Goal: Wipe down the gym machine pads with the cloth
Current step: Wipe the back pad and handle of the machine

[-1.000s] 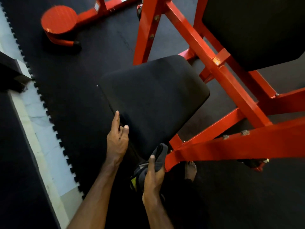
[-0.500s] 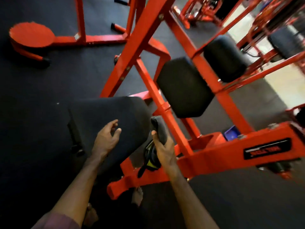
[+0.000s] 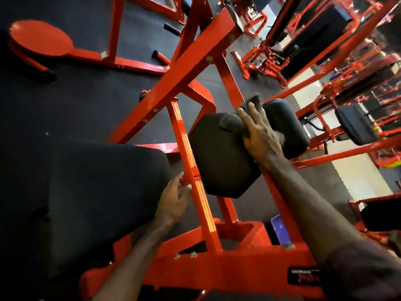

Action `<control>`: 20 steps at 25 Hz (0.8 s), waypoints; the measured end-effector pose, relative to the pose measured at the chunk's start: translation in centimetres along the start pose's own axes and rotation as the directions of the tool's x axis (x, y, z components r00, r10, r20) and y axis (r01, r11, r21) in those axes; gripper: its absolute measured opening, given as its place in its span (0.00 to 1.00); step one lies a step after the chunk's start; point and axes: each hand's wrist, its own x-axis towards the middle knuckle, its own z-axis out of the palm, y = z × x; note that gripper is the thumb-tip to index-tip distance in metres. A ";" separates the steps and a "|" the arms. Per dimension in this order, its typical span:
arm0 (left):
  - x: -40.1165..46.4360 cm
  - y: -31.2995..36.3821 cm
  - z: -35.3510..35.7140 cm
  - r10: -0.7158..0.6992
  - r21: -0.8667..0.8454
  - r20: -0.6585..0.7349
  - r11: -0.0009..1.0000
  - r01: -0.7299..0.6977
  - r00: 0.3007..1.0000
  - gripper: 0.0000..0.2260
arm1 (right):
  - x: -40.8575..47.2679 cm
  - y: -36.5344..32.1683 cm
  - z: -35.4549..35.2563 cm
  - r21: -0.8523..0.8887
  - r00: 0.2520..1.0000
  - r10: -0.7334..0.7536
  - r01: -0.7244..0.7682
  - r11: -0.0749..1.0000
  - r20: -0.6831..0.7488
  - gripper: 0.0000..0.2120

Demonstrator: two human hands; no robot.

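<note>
Centrally, right hand [image 3: 261, 135] pressing dark cloth [image 3: 235, 121] onto upper edge of black chest pad [image 3: 219, 164], fingers spread and bent over the fabric, gripping it against the padding. Cloth bunched, one corner lifted above the fingertips, lying between the chest pad and the black roller pad [image 3: 288, 124] just behind. Left hand [image 3: 173, 202] lower down, fingers loosely extended and touching the red upright bar [image 3: 193, 170] of the machine frame, thumb at the edge of the seat pad [image 3: 97, 192]; nothing grasped. Seat pad large, dark, filling lower left. Red base beam [image 3: 217, 270] across the bottom, with a black label plate [image 3: 303, 275], lettering unreadable. Blue object [image 3: 281, 232] on the floor beside the base, kind not discernible. Red round footplate [image 3: 41, 38] at upper left on black rubber flooring [image 3: 76, 105]. Further red machines [image 3: 325, 40] at upper right, blurred.
</note>
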 end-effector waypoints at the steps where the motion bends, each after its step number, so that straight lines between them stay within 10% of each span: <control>1: 0.7 -0.2 2.0 -0.017 -0.030 -0.022 0.999 0.016 1.000 0.28 | 2.8 0.8 0.4 -0.078 0.987 -0.107 0.117 0.990 0.120 0.36; 5: 4.2 -0.3 8.8 -0.098 -0.178 -0.156 0.982 0.070 0.983 0.28 | 5.8 4.9 6.4 -0.255 0.795 -0.414 0.555 0.792 0.443 0.38; 11: 7.9 -0.2 15.9 -0.145 -0.302 -0.352 0.953 0.034 0.925 0.26 | 9.4 1.8 9.6 -0.329 0.821 -0.435 0.553 0.765 0.369 0.35; 15: 7.9 -0.8 16.4 -0.139 -0.305 -0.406 0.952 0.010 0.903 0.29 | 6.2 5.2 9.5 -0.307 0.620 -0.623 0.782 0.543 0.478 0.34; 20: 7.7 -2.9 16.0 -0.064 -0.219 -0.381 0.975 -0.022 0.922 0.26 | 10.6 1.2 10.5 -0.314 0.775 -0.476 0.614 0.724 0.416 0.32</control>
